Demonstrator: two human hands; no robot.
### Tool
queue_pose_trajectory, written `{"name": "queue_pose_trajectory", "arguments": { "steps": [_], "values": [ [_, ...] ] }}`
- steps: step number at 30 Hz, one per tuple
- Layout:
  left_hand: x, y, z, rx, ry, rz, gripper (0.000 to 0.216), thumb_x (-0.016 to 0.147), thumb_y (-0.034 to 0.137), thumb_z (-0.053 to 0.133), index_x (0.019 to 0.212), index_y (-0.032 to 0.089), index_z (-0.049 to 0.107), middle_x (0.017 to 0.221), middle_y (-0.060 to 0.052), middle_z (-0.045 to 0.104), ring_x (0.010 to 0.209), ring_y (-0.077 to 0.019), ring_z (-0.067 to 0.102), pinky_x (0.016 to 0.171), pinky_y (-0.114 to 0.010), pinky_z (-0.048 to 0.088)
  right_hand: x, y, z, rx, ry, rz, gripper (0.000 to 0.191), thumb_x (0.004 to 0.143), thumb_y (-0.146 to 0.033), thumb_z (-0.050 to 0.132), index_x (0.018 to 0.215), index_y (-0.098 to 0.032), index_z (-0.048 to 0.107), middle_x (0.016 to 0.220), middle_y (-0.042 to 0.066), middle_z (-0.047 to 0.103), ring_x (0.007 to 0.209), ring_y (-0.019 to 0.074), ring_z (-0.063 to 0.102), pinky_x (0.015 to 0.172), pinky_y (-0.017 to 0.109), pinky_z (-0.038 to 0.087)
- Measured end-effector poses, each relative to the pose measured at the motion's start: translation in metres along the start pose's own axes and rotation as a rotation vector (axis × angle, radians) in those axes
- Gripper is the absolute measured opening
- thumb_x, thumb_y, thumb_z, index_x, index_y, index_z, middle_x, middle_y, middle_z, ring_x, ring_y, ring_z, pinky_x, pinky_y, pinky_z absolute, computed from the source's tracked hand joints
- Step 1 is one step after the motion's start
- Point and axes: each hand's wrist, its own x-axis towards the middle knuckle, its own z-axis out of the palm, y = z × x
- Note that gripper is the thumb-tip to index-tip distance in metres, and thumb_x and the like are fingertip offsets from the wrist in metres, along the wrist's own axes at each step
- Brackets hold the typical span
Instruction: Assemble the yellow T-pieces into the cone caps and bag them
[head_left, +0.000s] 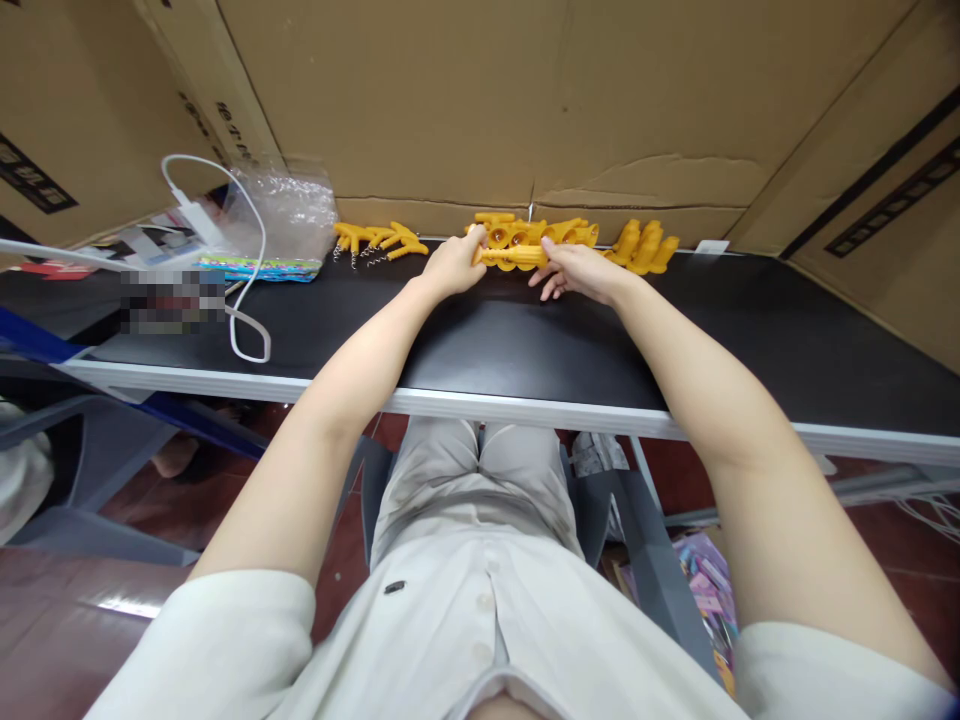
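Your left hand (454, 265) is gripping a yellow piece (516, 257) by one end, your right hand (589, 272) pinching the other, apparently to steady it. Yellow parts (583, 233) are lying just behind, along the cardboard wall (480, 110), probably for reach.

The yellow parts (646, 250) are smooth, glossy plastic, and the coils (354, 259) look like thin metal wire, near a crinkled, shiny clear plastic bag (281, 212) and a cable (263, 240) in smooth plastic. The table (517, 340) has a smooth top with a soft sheen and a ridged, metal-looking edge (525, 408). Behind stands matt cardboard (450, 100), creased low down; the shirt (420, 620) and trousers (450, 490) are matt, wrinkled cloth.
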Motion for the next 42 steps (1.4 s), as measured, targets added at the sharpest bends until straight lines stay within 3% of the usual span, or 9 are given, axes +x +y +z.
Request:
{"name": "queue_pose_trajectory", "arguments": {
  "steps": [2, 4, 7, 25, 33, 42],
  "values": [
    [-0.0009, 0.0005, -0.0015, 0.014, -0.008, -0.009, 0.050, 0.090, 0.014, 0.070, 0.137, 0.030, 0.070, 0.118, -0.013, 0.083, 0.137, -0.0447, 0.076, 0.124, -0.063, 0.053, -0.0018, -0.0003, -0.0011, 0.047, -0.009, -0.034, 0.039, 0.103, -0.051, 0.091, 0.108, -0.021, 0.067, 0.092, 0.007, 0.085, 0.066, 0.0184, 0.077, 0.060, 0.028, 0.061],
    [-0.0024, 0.0026, -0.0032, 0.031, -0.015, -0.008, 0.050, 0.089, 0.014, 0.070, 0.137, 0.029, 0.070, 0.120, -0.014, 0.083, 0.136, -0.0444, 0.077, 0.123, -0.063, 0.055, -0.0033, -0.0004, -0.0017, 0.058, -0.007, -0.038, 0.034, 0.100, -0.033, 0.095, 0.106, -0.021, 0.064, 0.093, 0.005, 0.085, 0.064, 0.0150, 0.075, 0.061, 0.025, 0.059],
    [-0.0043, 0.0059, -0.0049, 0.064, -0.024, -0.018, 0.050, 0.089, 0.013, 0.069, 0.137, 0.027, 0.070, 0.121, -0.015, 0.083, 0.135, -0.0448, 0.077, 0.121, -0.062, 0.056, -0.0053, -0.0013, -0.0015, 0.055, -0.001, -0.014, 0.028, 0.104, -0.027, 0.091, 0.101, -0.020, 0.064, 0.091, 0.006, 0.083, 0.065, 0.0130, 0.074, 0.063, 0.023, 0.058],
    [-0.0037, 0.0030, -0.0040, 0.031, 0.016, 0.041, 0.044, 0.095, 0.024, 0.071, 0.139, 0.027, 0.070, 0.122, -0.011, 0.085, 0.141, -0.0409, 0.075, 0.126, -0.053, 0.053, -0.0048, -0.0008, -0.0015, 0.039, 0.006, -0.024, 0.041, 0.099, -0.052, 0.094, 0.100, -0.017, 0.073, 0.087, 0.009, 0.084, 0.067, 0.0172, 0.077, 0.065, 0.027, 0.062],
    [-0.0063, 0.0067, -0.0080, 0.036, 0.010, 0.002, 0.040, 0.096, 0.024, 0.073, 0.136, 0.028, 0.071, 0.121, -0.012, 0.083, 0.138, -0.0423, 0.075, 0.125, -0.056, 0.052, -0.0048, -0.0006, -0.0026, 0.015, 0.001, -0.078, 0.061, 0.088, -0.075, 0.095, 0.095, -0.019, 0.071, 0.081, 0.009, 0.083, 0.069, 0.0206, 0.081, 0.062, 0.027, 0.063],
    [-0.0053, 0.0035, -0.0062, -0.010, 0.018, 0.018, 0.043, 0.094, 0.021, 0.075, 0.136, 0.029, 0.072, 0.118, -0.010, 0.083, 0.137, -0.0417, 0.074, 0.127, -0.055, 0.049, -0.0057, -0.0011, 0.0004, -0.033, 0.009, -0.069, 0.068, 0.087, -0.084, 0.089, 0.086, -0.021, 0.066, 0.073, 0.011, 0.079, 0.068, 0.0243, 0.080, 0.067, 0.032, 0.063]
  ]
}}
